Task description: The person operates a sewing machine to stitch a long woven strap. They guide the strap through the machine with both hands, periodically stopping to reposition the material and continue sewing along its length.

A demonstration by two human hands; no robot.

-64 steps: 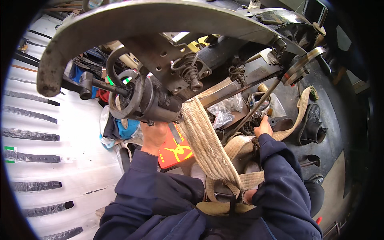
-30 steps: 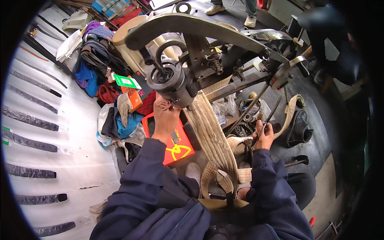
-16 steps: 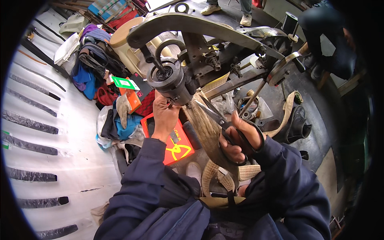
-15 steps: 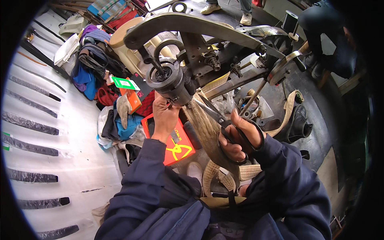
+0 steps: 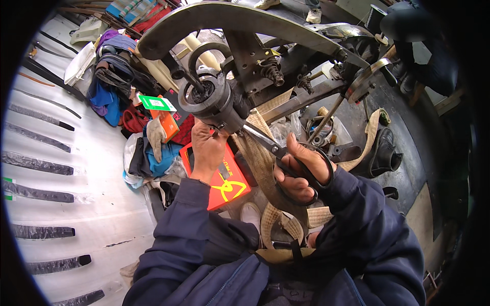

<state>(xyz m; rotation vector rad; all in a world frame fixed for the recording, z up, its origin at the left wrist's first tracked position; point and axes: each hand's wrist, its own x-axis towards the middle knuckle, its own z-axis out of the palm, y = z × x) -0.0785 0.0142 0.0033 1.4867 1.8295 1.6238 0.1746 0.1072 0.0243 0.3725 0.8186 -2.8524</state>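
Large black-handled scissors (image 5: 262, 138) are in my right hand (image 5: 301, 171), thumb and fingers through the loops. Their shiny blades lie nearly together, tips close below the round metal head (image 5: 217, 104) of a shoe-stitching machine. Against the underside of that head, my left hand (image 5: 208, 152) is closed, its fingertips pinched; whatever they hold is hidden. A worn tan woven strap (image 5: 263, 163) hangs down just behind the scissors, between my two hands.
The machine's long curved arm (image 5: 240, 18) crosses above my hands. A red-orange box (image 5: 227, 191) lies below my left wrist. Bags and cloths (image 5: 148, 155) are heaped at left, beside a white sheet (image 5: 112, 204) bearing dark strips. A black shoe (image 5: 384, 153) stands at right.
The scissor blades have come together from apart, and my right hand has shifted slightly left. The machine head appears a little lower left in view. My left hand stays at its underside.
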